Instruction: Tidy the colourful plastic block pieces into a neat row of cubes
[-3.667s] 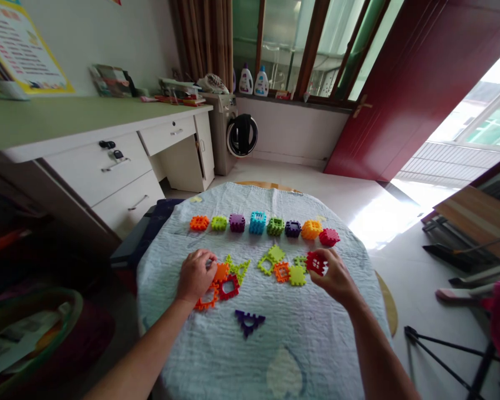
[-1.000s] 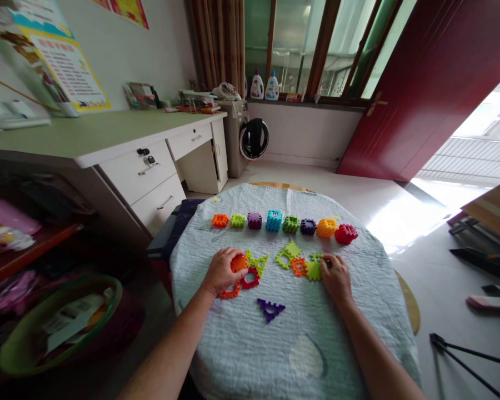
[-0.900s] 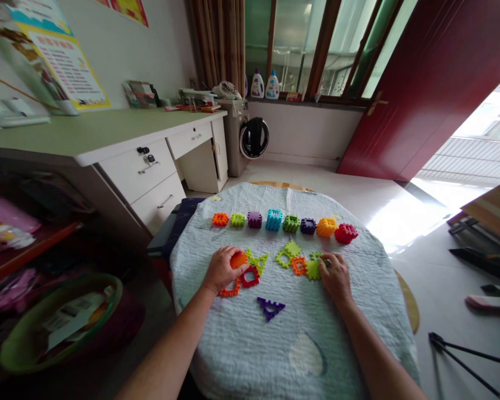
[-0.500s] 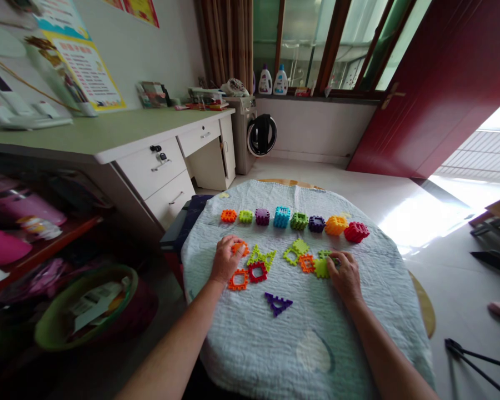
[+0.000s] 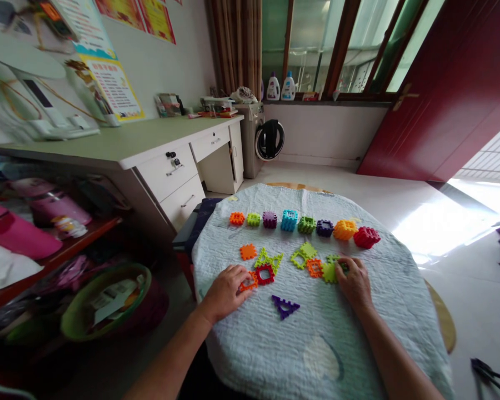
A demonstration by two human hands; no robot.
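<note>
My left hand [image 5: 228, 290] rests on the cloth with its fingers curled onto an orange open square piece [image 5: 250, 282]. Beside that lies a red open square piece [image 5: 265, 274], with lime triangle pieces [image 5: 269, 259] just above and a solid orange square [image 5: 248, 251] farther up. My right hand [image 5: 354, 282] has its fingers bent down over a dark green piece [image 5: 333, 259], partly hidden by them. Against its fingertips is a solid lime square [image 5: 329, 273]; an orange frame piece [image 5: 315, 268] and lime pieces [image 5: 299, 259] sit to the left. A purple triangle [image 5: 285, 306] lies nearer me.
Across the far part of the cloth-covered table [image 5: 275, 355] runs a row of stacked coloured pieces, from orange [image 5: 236, 218] to red [image 5: 366, 237]. A desk [image 5: 150, 139] and a green bin [image 5: 73, 328] stand left. A washing machine [image 5: 254, 139] is beyond.
My left hand has moved from the solid orange square down to the orange open square, leaving the solid one uncovered. My right hand stays at the green pieces. The view has shifted slightly left.
</note>
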